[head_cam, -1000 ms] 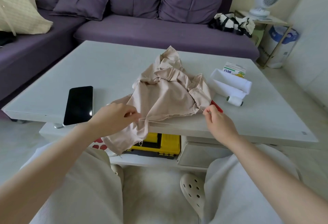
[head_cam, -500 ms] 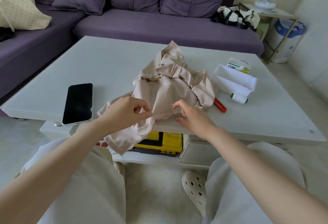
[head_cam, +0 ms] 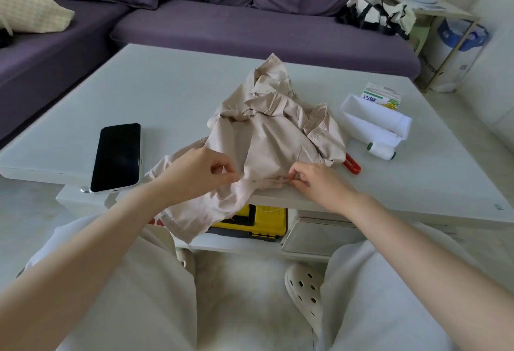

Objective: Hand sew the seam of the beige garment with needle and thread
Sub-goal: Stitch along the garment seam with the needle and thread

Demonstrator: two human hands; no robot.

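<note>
White table (head_cam: pixel 167 94) is holding the beige garment (head_cam: pixel 267 139). My left hand (head_cam: pixel 194 175) and right hand (head_cam: pixel 317 182) are each pinching its near seam, fingers curled.

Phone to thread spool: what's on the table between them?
Head view: beige garment, left hand and right hand pinching its edge, then a red handle.

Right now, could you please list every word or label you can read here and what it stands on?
"古城", as best it reads, in green: small carton with a pineapple picture.
"STO", cut off: white pack under the side table.
Blue print on that pack: too blurred to read.
Phone: dark screen, no text.
</note>
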